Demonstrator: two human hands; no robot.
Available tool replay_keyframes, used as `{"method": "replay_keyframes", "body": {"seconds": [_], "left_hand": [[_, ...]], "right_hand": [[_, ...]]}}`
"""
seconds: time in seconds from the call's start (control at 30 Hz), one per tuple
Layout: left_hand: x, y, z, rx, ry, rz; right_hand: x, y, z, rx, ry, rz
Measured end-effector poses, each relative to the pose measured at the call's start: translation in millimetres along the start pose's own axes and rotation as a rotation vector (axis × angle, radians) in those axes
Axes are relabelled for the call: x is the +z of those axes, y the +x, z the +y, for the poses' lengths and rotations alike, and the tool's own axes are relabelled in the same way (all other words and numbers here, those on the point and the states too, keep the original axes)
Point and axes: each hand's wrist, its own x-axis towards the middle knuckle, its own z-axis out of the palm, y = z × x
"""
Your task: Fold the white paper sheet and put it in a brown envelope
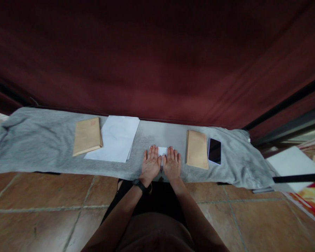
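Note:
A small piece of white paper (pixel 162 151), seemingly folded, lies on the grey cloth in front of me. Both palms press down on it from above and hide most of its surface. My left hand (pixel 150 163) lies flat over the paper's left part, fingers stretched forward, with a dark watch on that wrist. Over the right part rests my right hand (pixel 172 163), flat as well, its fingers straight. The two thumbs nearly meet in the middle, and a strip of white shows between the hands.
Larger white sheets (pixel 118 138) lie to the left, partly under a tan book (pixel 87 135). Another tan book (pixel 196 148) and a phone (pixel 214 151) are on the right. Grey cloth (pixel 162 131) covers the narrow surface, with a dark red fabric wall (pixel 152 77) behind it.

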Motion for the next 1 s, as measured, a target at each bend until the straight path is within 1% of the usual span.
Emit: {"method": "replay_keyframes", "body": {"seconds": [0.3,0.63,0.83,1.0], "left_hand": [[1.9,-2,1,-0.031,0.021,0.037],[0.7,-6,1,-0.032,0.015,0.044],[0.2,-5,2,-0.046,-0.015,0.030],[-0.2,-5,2,-0.044,-0.008,0.019]], "right_hand": [[-7,-7,10,0.007,-0.009,-0.024],[-6,-15,20,0.008,-0.025,0.037],[-2,-18,27,0.009,0.016,0.097],[1,-20,32,0.006,0.040,0.110]]}}
